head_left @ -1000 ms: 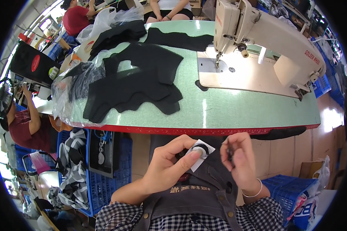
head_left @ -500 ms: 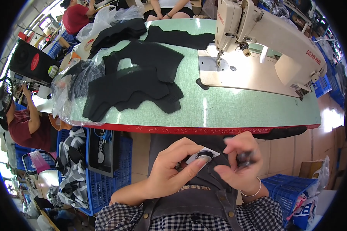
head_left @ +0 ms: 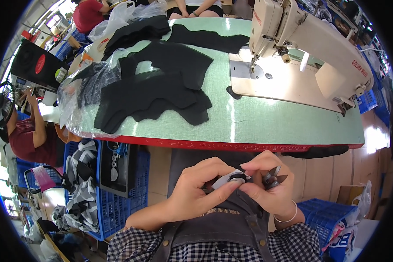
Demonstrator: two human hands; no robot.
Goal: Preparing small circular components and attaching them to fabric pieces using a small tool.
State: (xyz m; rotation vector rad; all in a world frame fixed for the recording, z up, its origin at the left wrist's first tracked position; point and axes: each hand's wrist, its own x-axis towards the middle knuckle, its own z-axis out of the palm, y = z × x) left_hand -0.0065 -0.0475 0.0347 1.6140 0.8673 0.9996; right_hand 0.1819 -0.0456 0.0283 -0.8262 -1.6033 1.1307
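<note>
Over my lap, my left hand (head_left: 205,185) pinches a small round silver-and-black piece (head_left: 237,176), possibly a bobbin. With it is a white, pointed flat piece (head_left: 222,181), partly hidden behind my fingers. My right hand (head_left: 266,185) is closed round dark metal thread snips (head_left: 275,178), whose blades stick out from its palm. Its thumb and forefinger meet at the right edge of the round piece, almost touching my left thumb. Whether they pinch a thread there is too small to tell.
Ahead is a green sewing table (head_left: 179,129) with a red front edge. Black fabric pieces (head_left: 153,96) and a plastic bag (head_left: 81,102) lie on its left, a sewing machine (head_left: 310,48) on its right. Blue crates (head_left: 139,187) flank me. Other people sit beyond.
My right hand has come left from a blurred, separate position, and its fingertips now meet the round piece. The snips in it now show clearly. The view has shifted slightly.
</note>
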